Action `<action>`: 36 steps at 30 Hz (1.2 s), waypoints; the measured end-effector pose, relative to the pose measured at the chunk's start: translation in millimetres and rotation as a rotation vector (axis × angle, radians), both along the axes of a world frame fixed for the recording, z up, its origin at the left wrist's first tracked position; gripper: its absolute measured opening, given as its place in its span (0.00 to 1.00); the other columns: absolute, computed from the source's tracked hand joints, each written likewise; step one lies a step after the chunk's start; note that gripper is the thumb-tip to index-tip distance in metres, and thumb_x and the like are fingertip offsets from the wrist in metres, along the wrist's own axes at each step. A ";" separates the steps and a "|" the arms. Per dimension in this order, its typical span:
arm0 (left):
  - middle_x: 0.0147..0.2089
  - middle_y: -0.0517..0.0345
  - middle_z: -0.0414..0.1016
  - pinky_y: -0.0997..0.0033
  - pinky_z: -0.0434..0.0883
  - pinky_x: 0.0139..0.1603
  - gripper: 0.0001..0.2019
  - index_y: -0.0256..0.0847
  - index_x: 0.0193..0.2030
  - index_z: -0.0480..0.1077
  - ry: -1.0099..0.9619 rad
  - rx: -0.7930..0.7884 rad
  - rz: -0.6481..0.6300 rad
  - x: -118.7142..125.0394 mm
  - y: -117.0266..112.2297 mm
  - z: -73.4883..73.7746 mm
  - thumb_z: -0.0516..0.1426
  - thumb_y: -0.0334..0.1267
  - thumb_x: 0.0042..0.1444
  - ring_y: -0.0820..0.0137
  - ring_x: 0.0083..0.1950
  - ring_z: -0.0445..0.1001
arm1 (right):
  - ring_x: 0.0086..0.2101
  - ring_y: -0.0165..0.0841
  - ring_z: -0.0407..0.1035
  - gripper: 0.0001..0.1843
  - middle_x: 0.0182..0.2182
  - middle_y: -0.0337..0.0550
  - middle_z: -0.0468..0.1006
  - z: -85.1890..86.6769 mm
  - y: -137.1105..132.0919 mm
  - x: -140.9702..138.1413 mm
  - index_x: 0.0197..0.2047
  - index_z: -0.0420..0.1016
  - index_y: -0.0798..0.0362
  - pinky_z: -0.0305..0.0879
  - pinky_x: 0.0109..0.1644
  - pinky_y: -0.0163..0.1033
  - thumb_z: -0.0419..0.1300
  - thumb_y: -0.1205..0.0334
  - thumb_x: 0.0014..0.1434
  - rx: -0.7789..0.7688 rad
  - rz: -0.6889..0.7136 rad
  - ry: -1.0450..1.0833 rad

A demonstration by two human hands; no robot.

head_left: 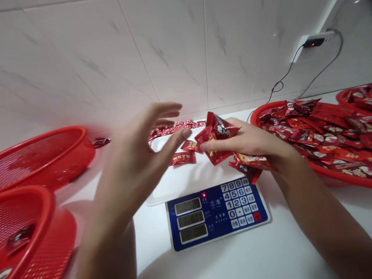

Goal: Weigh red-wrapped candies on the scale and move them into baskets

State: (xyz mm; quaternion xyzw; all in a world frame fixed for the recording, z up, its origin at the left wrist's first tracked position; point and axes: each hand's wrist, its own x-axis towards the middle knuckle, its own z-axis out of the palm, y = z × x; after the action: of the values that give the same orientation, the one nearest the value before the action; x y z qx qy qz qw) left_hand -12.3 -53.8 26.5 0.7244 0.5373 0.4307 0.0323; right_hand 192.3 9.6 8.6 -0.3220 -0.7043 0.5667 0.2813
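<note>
A digital scale [217, 217] with a blue keypad panel and a white weighing tray [165, 186] stands on the white tabletop. Over the tray, my right hand [247, 141] is closed around several red wrapped snack packets [219, 133], some poking out below the palm. My left hand [148, 143] hangs above the tray's left side, thumb and fingers apart, holding nothing. Between the hands, a small red packet [183, 158] lies on the tray, and another packet [191, 145] is close to my right fingertips. The scale's display digits are too faint to read.
On the right, a red basket [334, 180] is heaped with red packets, with another basket [341, 95] behind it. Two red mesh baskets [84, 145] stand at the left. Red packets [162, 131] lie behind the tray. Cables [286, 75] run from a wall socket.
</note>
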 end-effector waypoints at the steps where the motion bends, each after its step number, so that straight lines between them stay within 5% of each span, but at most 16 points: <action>1: 0.54 0.58 0.79 0.69 0.75 0.53 0.20 0.49 0.57 0.73 0.008 -0.019 -0.025 3.2 1.3 -2.4 0.64 0.45 0.59 0.62 0.53 0.78 | 0.35 0.33 0.75 0.10 0.34 0.40 0.80 -1.3 -1.7 -2.3 0.38 0.78 0.52 0.72 0.38 0.37 0.70 0.60 0.54 0.007 0.043 0.002; 4: 0.54 0.59 0.78 0.71 0.75 0.48 0.21 0.52 0.60 0.71 0.074 -0.082 -0.163 13.6 4.6 -8.4 0.63 0.43 0.60 0.62 0.52 0.79 | 0.35 0.33 0.74 0.10 0.32 0.39 0.78 -6.1 -4.1 -8.4 0.37 0.77 0.53 0.70 0.37 0.36 0.70 0.62 0.53 0.053 0.105 -0.026; 7: 0.47 0.62 0.80 0.72 0.74 0.41 0.10 0.50 0.50 0.77 0.189 -0.071 -0.231 21.1 6.0 -10.9 0.61 0.37 0.62 0.67 0.43 0.79 | 0.35 0.33 0.74 0.10 0.32 0.38 0.78 -10.9 -0.5 -10.8 0.37 0.76 0.54 0.70 0.39 0.37 0.70 0.63 0.52 0.148 0.120 -0.052; 12: 0.39 0.62 0.81 0.70 0.75 0.42 0.09 0.46 0.43 0.76 0.196 -0.004 -0.115 17.7 8.2 -10.3 0.60 0.28 0.58 0.69 0.40 0.79 | 0.40 0.35 0.74 0.14 0.38 0.42 0.80 -7.5 4.8 -4.7 0.43 0.79 0.55 0.69 0.47 0.41 0.70 0.60 0.52 0.177 0.175 -0.032; 17: 0.39 0.64 0.82 0.68 0.75 0.46 0.07 0.45 0.44 0.77 0.074 0.026 0.069 1.4 4.0 -2.3 0.61 0.35 0.60 0.68 0.41 0.80 | 0.43 0.37 0.74 0.12 0.40 0.42 0.81 4.9 4.8 11.9 0.41 0.81 0.53 0.67 0.48 0.41 0.68 0.55 0.55 0.253 0.027 -0.105; 20: 0.36 0.64 0.83 0.66 0.73 0.39 0.07 0.47 0.43 0.78 0.169 -0.056 0.177 -9.4 5.1 -0.2 0.61 0.40 0.58 0.66 0.37 0.80 | 0.40 0.36 0.74 0.14 0.37 0.42 0.81 6.6 9.3 21.0 0.38 0.81 0.52 0.67 0.45 0.41 0.68 0.50 0.55 0.286 -0.077 -0.096; 27: 0.34 0.59 0.83 0.65 0.71 0.33 0.09 0.47 0.41 0.79 0.317 -0.228 0.088 -15.3 19.5 -12.4 0.58 0.36 0.56 0.64 0.33 0.80 | 0.38 0.34 0.73 0.14 0.37 0.42 0.80 -4.3 19.3 13.1 0.36 0.78 0.52 0.65 0.46 0.42 0.67 0.49 0.57 0.292 -0.120 -0.072; 31: 0.36 0.58 0.83 0.67 0.73 0.37 0.09 0.47 0.44 0.78 0.164 -0.179 0.043 -4.3 14.7 -10.1 0.59 0.44 0.60 0.64 0.38 0.81 | 0.39 0.34 0.73 0.14 0.36 0.40 0.79 -9.9 18.2 2.3 0.35 0.77 0.52 0.65 0.47 0.42 0.67 0.50 0.57 0.276 -0.068 -0.032; 36: 0.40 0.57 0.83 0.70 0.78 0.38 0.14 0.46 0.49 0.76 -0.019 -0.285 -0.160 7.3 12.5 -9.8 0.61 0.48 0.60 0.65 0.42 0.81 | 0.39 0.33 0.73 0.14 0.38 0.39 0.79 -9.8 14.9 0.5 0.36 0.74 0.52 0.66 0.47 0.42 0.69 0.51 0.55 0.247 -0.026 0.053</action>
State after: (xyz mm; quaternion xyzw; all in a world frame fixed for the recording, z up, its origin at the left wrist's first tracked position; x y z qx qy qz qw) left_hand -5.0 -41.3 16.7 0.7489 0.5332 0.3531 0.1738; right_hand 192.9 24.5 -1.3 -0.2789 -0.7569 0.4801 0.3447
